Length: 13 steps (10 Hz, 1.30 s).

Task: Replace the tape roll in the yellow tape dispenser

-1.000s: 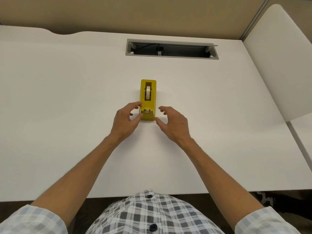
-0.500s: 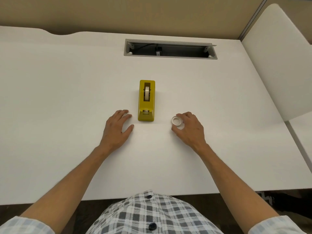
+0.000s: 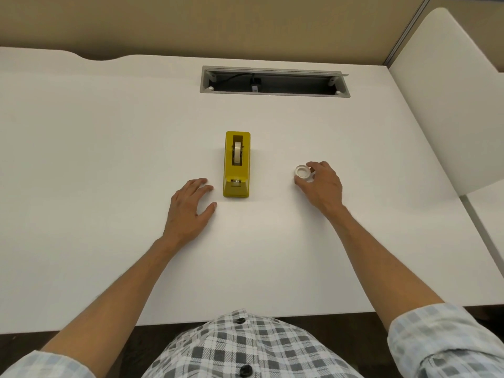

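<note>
The yellow tape dispenser [image 3: 237, 165] stands in the middle of the white desk [image 3: 109, 159], cutter end toward me, with a tape roll [image 3: 237, 151] seated in its slot. My left hand [image 3: 191, 205] rests flat on the desk just left of the dispenser, fingers apart, holding nothing. To the right of the dispenser, my right hand [image 3: 321, 186] has its fingertips around a small white tape roll [image 3: 302, 171] lying flat on the desk.
A grey cable slot [image 3: 274, 81] is cut into the desk behind the dispenser. A white panel [image 3: 441, 105] rises at the right edge of the desk. A tan partition wall runs along the back.
Both hands left the dispenser's front. My left hand settled flat on the desk. My right hand slid to the right with the small white roll in its fingers.
</note>
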Each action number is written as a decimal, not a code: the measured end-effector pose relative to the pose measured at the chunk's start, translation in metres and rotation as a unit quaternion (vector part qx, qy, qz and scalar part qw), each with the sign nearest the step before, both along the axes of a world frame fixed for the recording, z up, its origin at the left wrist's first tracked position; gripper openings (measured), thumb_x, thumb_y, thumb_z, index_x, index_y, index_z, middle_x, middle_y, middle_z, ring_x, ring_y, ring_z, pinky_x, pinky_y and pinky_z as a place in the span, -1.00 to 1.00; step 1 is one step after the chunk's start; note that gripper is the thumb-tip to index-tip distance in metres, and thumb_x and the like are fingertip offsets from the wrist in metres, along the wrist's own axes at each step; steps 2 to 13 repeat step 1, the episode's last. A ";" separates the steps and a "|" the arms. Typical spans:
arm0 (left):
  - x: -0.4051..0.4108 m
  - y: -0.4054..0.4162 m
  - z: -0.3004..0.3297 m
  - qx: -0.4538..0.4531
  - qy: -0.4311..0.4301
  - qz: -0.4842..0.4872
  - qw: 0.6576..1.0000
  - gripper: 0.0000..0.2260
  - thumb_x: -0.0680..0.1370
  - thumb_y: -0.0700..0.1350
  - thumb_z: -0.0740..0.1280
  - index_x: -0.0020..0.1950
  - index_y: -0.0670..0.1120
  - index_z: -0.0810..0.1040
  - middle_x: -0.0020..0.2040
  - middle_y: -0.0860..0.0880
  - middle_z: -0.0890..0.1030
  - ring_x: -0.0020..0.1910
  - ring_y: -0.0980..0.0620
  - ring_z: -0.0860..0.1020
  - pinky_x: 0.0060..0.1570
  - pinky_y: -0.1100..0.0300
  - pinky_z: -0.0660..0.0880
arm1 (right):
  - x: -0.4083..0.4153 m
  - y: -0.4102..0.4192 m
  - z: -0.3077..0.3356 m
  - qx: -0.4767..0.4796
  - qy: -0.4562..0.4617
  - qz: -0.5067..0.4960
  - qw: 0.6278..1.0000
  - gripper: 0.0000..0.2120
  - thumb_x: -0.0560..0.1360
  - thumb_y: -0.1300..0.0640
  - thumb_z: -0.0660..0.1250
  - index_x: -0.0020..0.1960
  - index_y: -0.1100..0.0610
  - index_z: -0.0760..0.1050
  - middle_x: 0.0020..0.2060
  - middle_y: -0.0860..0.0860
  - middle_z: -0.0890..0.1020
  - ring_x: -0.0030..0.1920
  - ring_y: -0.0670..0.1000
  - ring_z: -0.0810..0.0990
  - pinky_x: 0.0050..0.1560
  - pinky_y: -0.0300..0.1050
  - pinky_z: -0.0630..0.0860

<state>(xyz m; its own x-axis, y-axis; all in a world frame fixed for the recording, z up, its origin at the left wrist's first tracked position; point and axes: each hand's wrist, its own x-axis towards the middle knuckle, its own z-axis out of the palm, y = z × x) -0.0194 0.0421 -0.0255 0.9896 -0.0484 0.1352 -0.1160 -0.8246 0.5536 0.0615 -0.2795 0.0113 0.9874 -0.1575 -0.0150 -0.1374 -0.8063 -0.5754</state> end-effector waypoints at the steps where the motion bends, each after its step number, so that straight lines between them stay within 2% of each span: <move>1: 0.000 -0.002 0.000 0.003 -0.006 0.003 1.000 -0.62 0.54 0.07 0.24 0.33 0.01 0.48 0.44 0.03 0.42 0.47 0.02 0.29 0.40 0.05 0.20 | 0.001 0.001 0.000 0.004 0.000 -0.006 1.000 -0.44 0.40 -0.10 0.42 0.34 0.07 0.44 0.15 0.00 0.53 0.18 0.05 0.54 0.15 -0.04 0.48; 13: 0.000 -0.002 0.000 0.003 -0.006 0.003 1.000 -0.62 0.54 0.07 0.24 0.33 0.01 0.48 0.44 0.03 0.42 0.47 0.02 0.29 0.40 0.05 0.20 | 0.001 0.001 0.000 0.004 0.000 -0.006 1.000 -0.44 0.40 -0.10 0.42 0.34 0.07 0.44 0.15 0.00 0.53 0.18 0.05 0.54 0.15 -0.04 0.48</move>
